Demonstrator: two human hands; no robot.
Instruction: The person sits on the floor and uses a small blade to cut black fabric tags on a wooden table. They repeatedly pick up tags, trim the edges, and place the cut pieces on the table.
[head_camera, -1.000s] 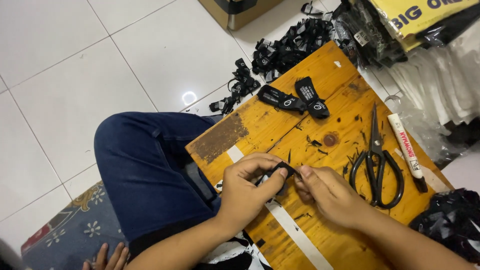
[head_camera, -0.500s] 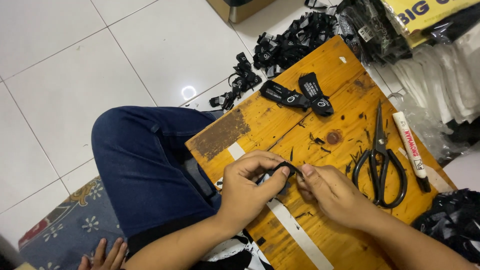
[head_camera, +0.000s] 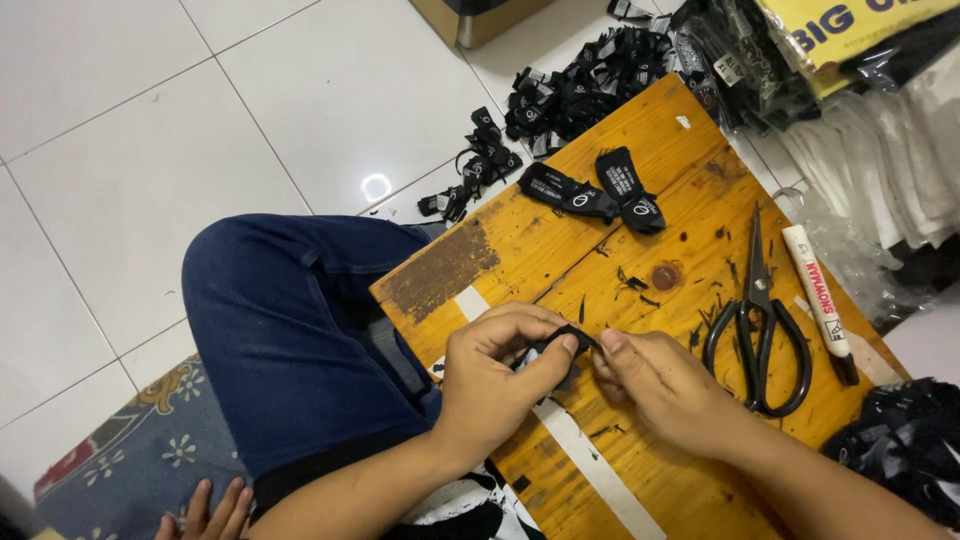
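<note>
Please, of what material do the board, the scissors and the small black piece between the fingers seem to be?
Board: wood, orange-stained, worn; grain shows. Scissors: probably dark metal, matte. Black piece, pinched by left hand and right hand: likely woven fabric; it bends.

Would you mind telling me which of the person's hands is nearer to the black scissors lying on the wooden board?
The right hand. It lies just beside the scissors, close to their handle loops, while the left hand sits farther off, beyond the right one; both pinch a small black strap.

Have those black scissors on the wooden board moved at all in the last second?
No. The scissors lie in the same spot on the wooden board, beside the white marker, right of the round knot.
</note>
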